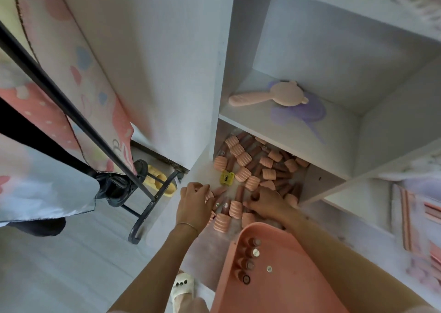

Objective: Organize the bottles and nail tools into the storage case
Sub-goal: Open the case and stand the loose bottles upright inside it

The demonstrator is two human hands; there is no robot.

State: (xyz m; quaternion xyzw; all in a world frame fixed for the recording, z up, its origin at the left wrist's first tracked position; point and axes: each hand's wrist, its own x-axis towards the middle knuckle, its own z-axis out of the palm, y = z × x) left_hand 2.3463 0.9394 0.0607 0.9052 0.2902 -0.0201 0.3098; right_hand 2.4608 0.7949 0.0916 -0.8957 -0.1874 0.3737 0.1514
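Note:
Several pink ribbed-cap bottles (243,160) and brown bottles (281,182) lie scattered on a white desk surface (205,167) under a shelf. The pink storage case (281,277) sits at the near edge, with a row of brown bottles (250,257) standing along its left side. My left hand (194,201) rests on the pile's left edge, fingers curled around a pink-capped bottle (210,195). On the right side of the pile, my right hand (266,201) presses down with its fingers closed over bottles I cannot make out. A small yellow item (226,178) lies among the bottles.
A white shelf unit (286,126) overhangs the pile; a pink hairbrush (267,96) and a purple item (300,114) lie on its shelf. At left stand a black metal rack (143,193), shoes and hanging fabric. Pink boxes (420,217) sit far right. A slippered foot (182,289) is below.

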